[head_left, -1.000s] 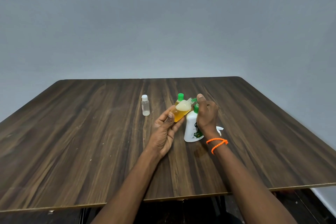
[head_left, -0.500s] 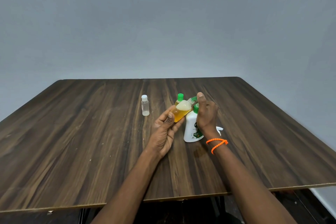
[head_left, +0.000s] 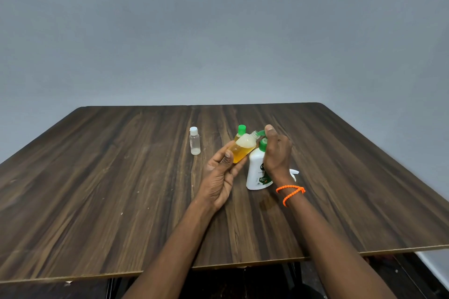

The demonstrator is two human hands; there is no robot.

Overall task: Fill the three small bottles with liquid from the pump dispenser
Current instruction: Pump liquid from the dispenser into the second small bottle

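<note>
My left hand (head_left: pixel 220 173) holds a small uncapped bottle (head_left: pixel 244 147) tilted, its mouth up against the green nozzle of the white pump dispenser (head_left: pixel 257 170). The bottle holds amber liquid low down and pale foam near its neck. My right hand (head_left: pixel 277 152) wraps the dispenser's green pump head, with a finger on top of it. A second small bottle with a green cap (head_left: pixel 240 131) stands just behind the tilted one, mostly hidden. A third small clear bottle with a white cap (head_left: pixel 194 141) stands upright to the left, with a little pale liquid at its bottom.
Everything sits on a dark wooden table (head_left: pixel 109 189) before a plain grey wall. A small white object (head_left: pixel 294 172) lies behind my right wrist, partly hidden. The table's front edge runs close below my forearms.
</note>
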